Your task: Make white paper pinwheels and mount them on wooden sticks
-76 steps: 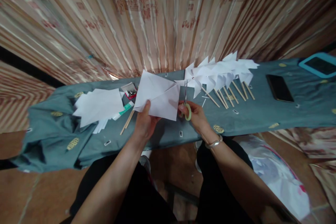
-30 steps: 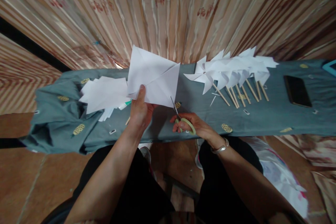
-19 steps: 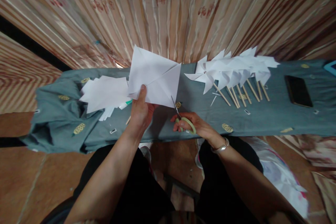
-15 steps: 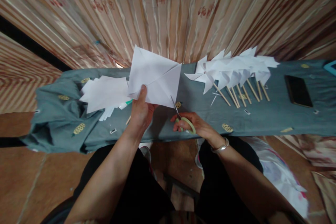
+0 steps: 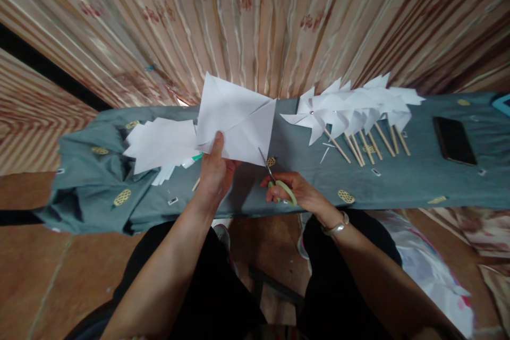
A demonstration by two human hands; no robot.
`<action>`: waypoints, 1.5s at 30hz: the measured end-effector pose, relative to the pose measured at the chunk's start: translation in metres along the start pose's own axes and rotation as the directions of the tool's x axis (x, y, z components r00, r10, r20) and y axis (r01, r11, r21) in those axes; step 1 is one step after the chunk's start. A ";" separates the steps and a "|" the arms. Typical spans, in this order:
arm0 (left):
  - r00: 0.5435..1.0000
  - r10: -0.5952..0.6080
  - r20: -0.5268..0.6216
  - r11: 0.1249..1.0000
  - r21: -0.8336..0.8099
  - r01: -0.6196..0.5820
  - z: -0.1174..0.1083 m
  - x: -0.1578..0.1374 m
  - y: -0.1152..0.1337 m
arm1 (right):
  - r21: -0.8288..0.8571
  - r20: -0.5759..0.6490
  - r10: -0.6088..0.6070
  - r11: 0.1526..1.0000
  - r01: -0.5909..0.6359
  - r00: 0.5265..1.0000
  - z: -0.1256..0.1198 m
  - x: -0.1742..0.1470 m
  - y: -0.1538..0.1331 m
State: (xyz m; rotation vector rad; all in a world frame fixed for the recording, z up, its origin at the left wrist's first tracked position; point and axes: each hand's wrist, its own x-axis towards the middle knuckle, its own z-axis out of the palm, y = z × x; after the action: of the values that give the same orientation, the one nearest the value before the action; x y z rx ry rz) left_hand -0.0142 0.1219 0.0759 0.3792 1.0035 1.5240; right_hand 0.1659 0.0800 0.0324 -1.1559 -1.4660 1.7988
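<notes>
Pinched by its lower left part, a creased square of white paper is in my left hand, thumb on top and fingers underneath. Diagonal lines, folds or cuts, run in from its corners. My right hand is closed around the light green handles of a pair of scissors. Their blades lie at the sheet's lower right corner, pointing up and left toward its middle. Left of the held sheet rests a stack of white paper. To the right lies an overlapping row of white paper pinwheels on wooden sticks.
A grey-green patterned cloth covers the narrow table. Thin white strips lie near the pinwheels, and a dark phone is farther right. Striped curtains hang behind. A plastic bag is on the floor at right.
The hands, paper and scissors hold nearly the same pose. The scissor handles look slightly closer together; the whole view has shifted a little.
</notes>
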 end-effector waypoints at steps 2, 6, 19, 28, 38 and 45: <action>1.000 0.003 -0.004 1.000 0.003 -0.003 0.000 0.000 0.000 | 0.034 -0.005 0.017 0.999 -0.017 1.000 0.000 0.000 0.000; 1.000 0.003 -0.013 1.000 0.011 -0.002 -0.001 0.001 0.000 | 0.100 -0.006 0.037 0.994 -0.036 0.999 0.001 0.000 0.000; 1.000 0.007 -0.017 1.000 0.023 -0.007 -0.004 0.002 0.000 | 0.086 -0.031 0.081 0.993 -0.078 0.996 0.002 0.000 -0.003; 1.000 0.016 0.000 1.000 0.008 -0.016 -0.003 0.002 0.001 | 0.145 -0.065 0.085 0.987 -0.075 0.994 0.003 0.003 0.002; 1.000 0.000 0.017 1.000 0.011 0.000 -0.002 -0.002 -0.005 | 0.075 -0.058 0.036 0.997 -0.031 0.998 0.000 0.001 0.000; 1.000 -0.019 -0.008 1.000 0.001 0.019 0.001 -0.003 -0.007 | 0.078 -0.063 0.032 0.997 -0.027 0.998 -0.001 0.000 0.001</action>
State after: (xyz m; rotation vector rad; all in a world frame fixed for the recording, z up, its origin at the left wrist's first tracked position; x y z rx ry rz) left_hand -0.0087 0.1188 0.0721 0.3628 1.0117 1.5089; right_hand 0.1670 0.0806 0.0313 -1.1908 -1.3376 1.8049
